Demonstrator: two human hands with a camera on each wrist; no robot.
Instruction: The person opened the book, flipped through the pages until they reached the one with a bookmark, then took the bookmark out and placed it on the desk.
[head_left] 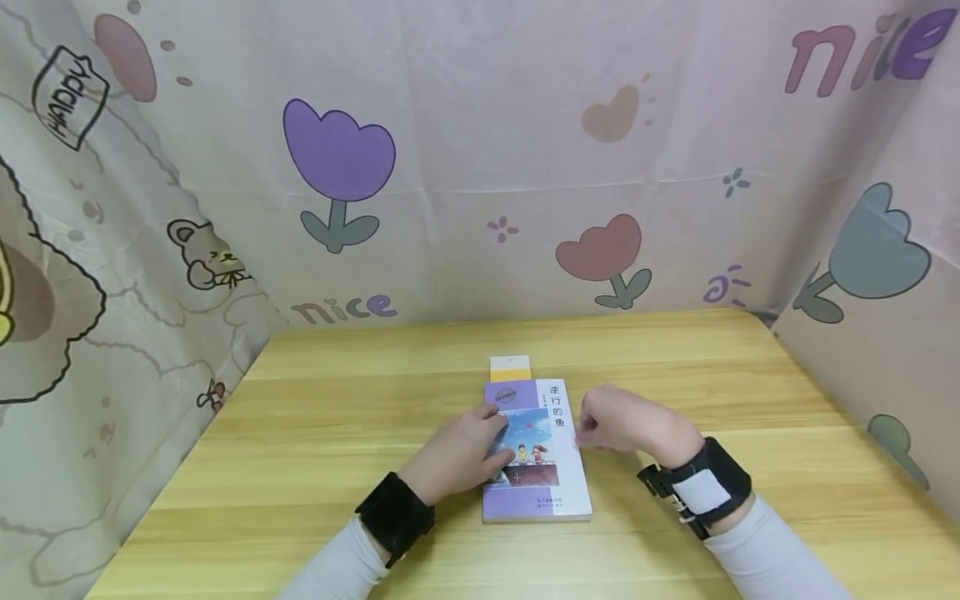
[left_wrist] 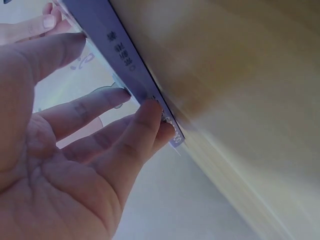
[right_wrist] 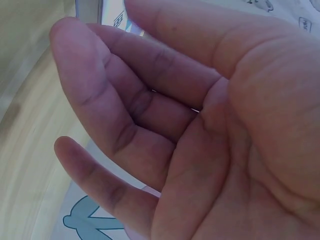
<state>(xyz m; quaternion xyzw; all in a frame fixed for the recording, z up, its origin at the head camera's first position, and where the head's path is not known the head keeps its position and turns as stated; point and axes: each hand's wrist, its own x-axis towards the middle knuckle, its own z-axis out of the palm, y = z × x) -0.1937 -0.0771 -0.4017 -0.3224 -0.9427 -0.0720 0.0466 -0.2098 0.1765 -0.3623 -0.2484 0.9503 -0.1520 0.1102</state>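
A purple and white book (head_left: 537, 446) lies flat, cover up.

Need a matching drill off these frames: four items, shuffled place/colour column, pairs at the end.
Column 1
1. book
2. card
3. left grip
4. right grip

Column 2
A. white and yellow, showing past the book's far edge
B. beside the book's right edge
C. purple and white with a picture on the front, lying on the table
D. resting on the book's left side

Pairs: 1-C, 2-A, 3-D, 4-B
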